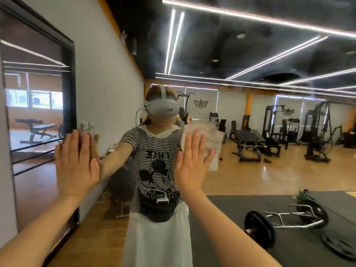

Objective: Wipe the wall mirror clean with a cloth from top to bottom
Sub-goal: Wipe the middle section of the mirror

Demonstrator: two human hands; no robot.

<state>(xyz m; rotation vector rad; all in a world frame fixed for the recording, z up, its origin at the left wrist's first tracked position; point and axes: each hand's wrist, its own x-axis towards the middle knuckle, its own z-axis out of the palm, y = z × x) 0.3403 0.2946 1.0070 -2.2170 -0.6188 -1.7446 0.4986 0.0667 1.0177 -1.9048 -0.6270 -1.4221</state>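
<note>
Wall mirror (250, 160), wipe in progress: right hand (190, 166) flat, fingers straight, pressing the pale cloth (210, 139) to the glass at chest height; left hand (77, 166) flat, empty, bracing beside; lower glass seemingly still to do.

mirrored shirt (156, 151) print, wall logo (201, 103), unreadable

Pale, rumpled wiping cloth (207, 143): lower left part hidden behind the flat right hand (192, 160); its weave blurred. Large frameless wall mirror (250, 170): right, top and bottom edges cut off by the picture. Both forearms run out at the bottom edge. Reflected black barbell plate (259, 231): markings too blurred to read.
</note>
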